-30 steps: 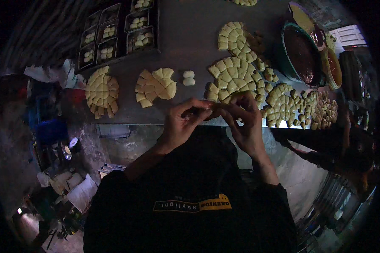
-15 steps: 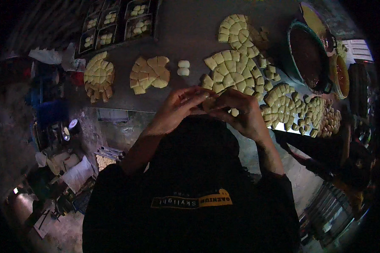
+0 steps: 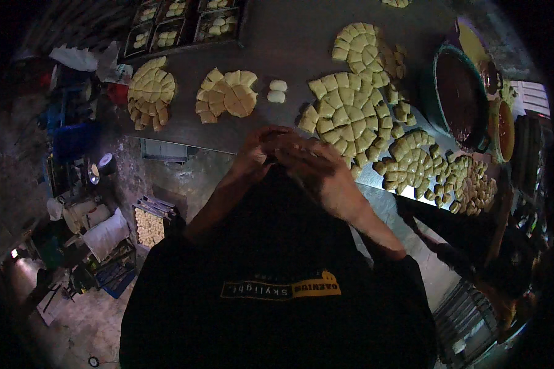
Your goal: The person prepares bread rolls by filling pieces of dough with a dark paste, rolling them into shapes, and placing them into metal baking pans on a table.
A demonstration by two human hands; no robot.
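Note:
My left hand [image 3: 255, 147] and my right hand [image 3: 317, 166] are pressed together above the table's near edge, the right laid over the left. A small piece of dough seen between their fingers a moment ago is hidden now. Beyond them, two smooth white dough pieces [image 3: 277, 96] lie side by side. Left of these is a cut round of dough [image 3: 228, 95], with another cut round [image 3: 152, 89] farther left. Just right of my hands spreads a large pale round of dough [image 3: 345, 114] cut into many wedges and blocks, some loose at its edge.
Black tins [image 3: 194, 52] with white dough pieces stand at the far left. On the right are a green-rimmed basin [image 3: 438, 83] with dark brown contents and a smaller orange-filled bowl [image 3: 505, 129]. More cut dough [image 3: 412, 160] lies along the near right. A box of pale pieces [image 3: 149, 227] stands lower left.
My hands have closed together, the right turning over the left, and the dough piece between the fingers has gone out of sight. The view has shifted slightly; the table's dough stays put.

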